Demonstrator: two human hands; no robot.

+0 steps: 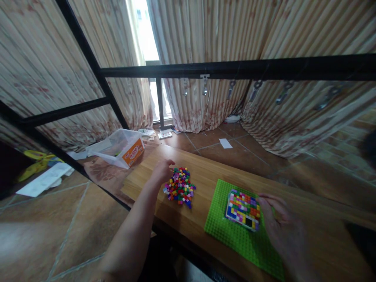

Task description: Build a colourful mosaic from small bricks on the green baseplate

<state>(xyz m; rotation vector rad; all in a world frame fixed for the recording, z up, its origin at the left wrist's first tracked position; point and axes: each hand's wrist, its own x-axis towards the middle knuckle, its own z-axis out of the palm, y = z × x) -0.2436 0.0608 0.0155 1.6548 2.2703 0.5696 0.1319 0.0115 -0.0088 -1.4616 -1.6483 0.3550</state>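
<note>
My left hand is at the upper left edge of a loose pile of small coloured toy bricks. Its visible fingers are a little apart; the rest are hidden behind the hand. On a green studded baseplate sits a flat rectangular block of many-coloured bricks, with one black patch near its front right. My right hand reaches over the baseplate's right side, thumb and index finger pinched at the block's upper right corner. Whatever lies between those fingertips is too small to make out.
A wooden bench top carries the bricks and baseplate. Black metal bars with hanging hooks run across behind it. On the floor at left stands a clear plastic bin with an orange label. A dark object lies at the right.
</note>
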